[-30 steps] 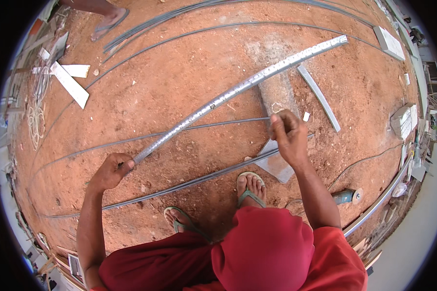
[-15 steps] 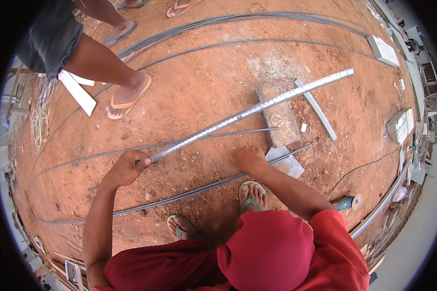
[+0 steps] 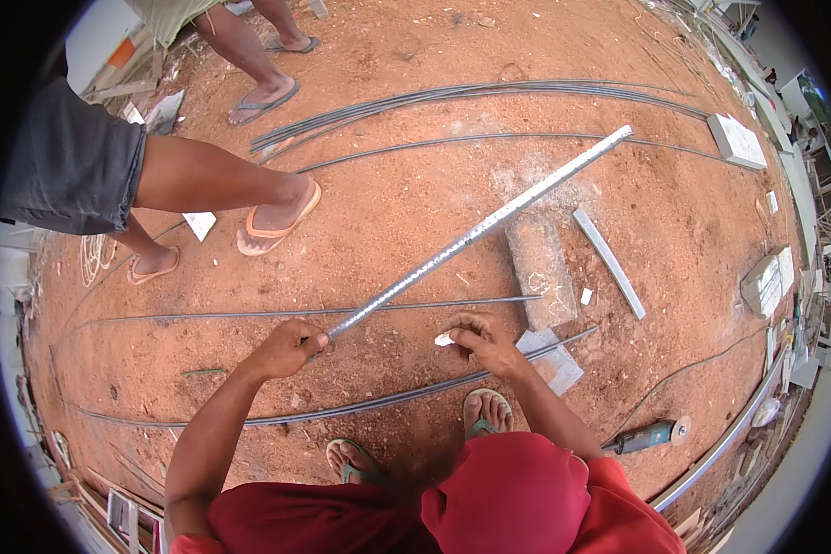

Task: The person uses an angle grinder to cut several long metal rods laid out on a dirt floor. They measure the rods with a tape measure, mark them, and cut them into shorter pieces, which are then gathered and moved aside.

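My left hand (image 3: 289,351) grips the near end of a long silver measuring rule (image 3: 477,232), which slants up and away to the right. Just right of that end, my right hand (image 3: 483,345) pinches a small white lump (image 3: 445,339). Beyond it lies a thin grey rod (image 3: 203,317), whose end rests on a rough stone block (image 3: 552,254). A bundle of rods (image 3: 379,405) runs under my forearms, its right end over a grey plate (image 3: 556,372). A short metal bar (image 3: 608,263) lies right of the block.
Two other people's bare legs and sandalled feet (image 3: 277,217) stand at the upper left. More long rods (image 3: 608,90) curve across the dirt behind, near white blocks (image 3: 735,140) at the right. An angle grinder (image 3: 649,437) with a cord lies by my right foot; a long metal length (image 3: 720,434) lies beyond it.
The other people's legs have stepped further into view at the upper left. My right hand left the rod, moved leftward, and now shows the white lump. My left hand shifted right with the rule.
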Available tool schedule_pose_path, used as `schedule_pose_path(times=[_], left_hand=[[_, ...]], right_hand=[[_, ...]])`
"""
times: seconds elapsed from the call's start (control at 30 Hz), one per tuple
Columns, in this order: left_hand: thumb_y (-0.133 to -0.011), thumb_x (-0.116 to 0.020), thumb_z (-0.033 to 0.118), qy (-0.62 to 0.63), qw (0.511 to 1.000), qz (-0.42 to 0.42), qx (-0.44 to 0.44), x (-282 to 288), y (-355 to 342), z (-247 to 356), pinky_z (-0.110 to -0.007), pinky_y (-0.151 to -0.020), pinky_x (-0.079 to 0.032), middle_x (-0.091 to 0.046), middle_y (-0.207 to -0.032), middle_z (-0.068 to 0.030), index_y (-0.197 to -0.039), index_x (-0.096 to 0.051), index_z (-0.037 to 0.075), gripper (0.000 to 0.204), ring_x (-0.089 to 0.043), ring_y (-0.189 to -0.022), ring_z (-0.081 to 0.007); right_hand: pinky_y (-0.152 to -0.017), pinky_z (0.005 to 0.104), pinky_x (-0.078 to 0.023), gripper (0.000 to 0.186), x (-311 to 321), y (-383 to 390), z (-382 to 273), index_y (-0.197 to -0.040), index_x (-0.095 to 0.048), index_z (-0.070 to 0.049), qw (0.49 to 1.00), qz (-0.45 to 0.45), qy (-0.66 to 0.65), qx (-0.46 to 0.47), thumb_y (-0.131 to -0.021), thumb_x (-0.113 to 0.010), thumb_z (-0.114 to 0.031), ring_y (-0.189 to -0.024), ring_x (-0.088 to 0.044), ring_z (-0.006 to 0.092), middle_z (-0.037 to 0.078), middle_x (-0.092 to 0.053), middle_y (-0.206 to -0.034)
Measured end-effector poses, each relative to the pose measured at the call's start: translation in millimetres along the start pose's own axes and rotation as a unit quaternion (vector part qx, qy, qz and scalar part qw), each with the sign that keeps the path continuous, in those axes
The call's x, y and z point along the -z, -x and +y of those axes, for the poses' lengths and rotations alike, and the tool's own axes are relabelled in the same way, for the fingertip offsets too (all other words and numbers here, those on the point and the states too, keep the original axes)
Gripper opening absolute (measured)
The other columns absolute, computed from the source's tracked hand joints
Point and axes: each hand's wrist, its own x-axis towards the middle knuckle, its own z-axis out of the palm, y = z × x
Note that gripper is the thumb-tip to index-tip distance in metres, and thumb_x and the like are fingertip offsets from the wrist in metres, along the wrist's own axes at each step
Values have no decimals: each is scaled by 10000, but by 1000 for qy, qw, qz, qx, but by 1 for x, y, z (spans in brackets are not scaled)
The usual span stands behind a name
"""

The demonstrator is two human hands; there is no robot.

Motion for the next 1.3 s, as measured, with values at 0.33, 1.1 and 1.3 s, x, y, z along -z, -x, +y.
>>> schedule_pose_path(times=[0.33,1.1,1.3], left_hand=[[-1026,-606,313,-24,999,12,26,-23,-4,68,-451,-753,-485,-643,-748,-174,-930,-714,-21,363,-626,-746,-280],[-931,-697,191,-4,989,-86,117,53,48,-96,-354,-722,-474,-647,-761,-15,-887,-753,-9,212,-566,-767,-140],[-922,-712,166,11,994,-71,82,30,19,-22,-369,-741,-492,-698,-767,-71,-880,-766,-23,200,-617,-770,-172]], right_hand=[[-556,268,-407,503,-76,-29,5,-1060,-668,-19,993,43,-36,102,-1058,-555,-509,-646,-497,74,-13,-547,-754],[-426,216,-238,194,323,52,-83,-1003,-631,-21,814,482,-245,211,-1035,-650,-212,-543,-350,50,-30,-471,-731],[-445,217,-240,276,349,56,-70,-1008,-647,-5,790,499,-279,221,-1070,-592,-268,-563,-347,56,-23,-438,-761]])
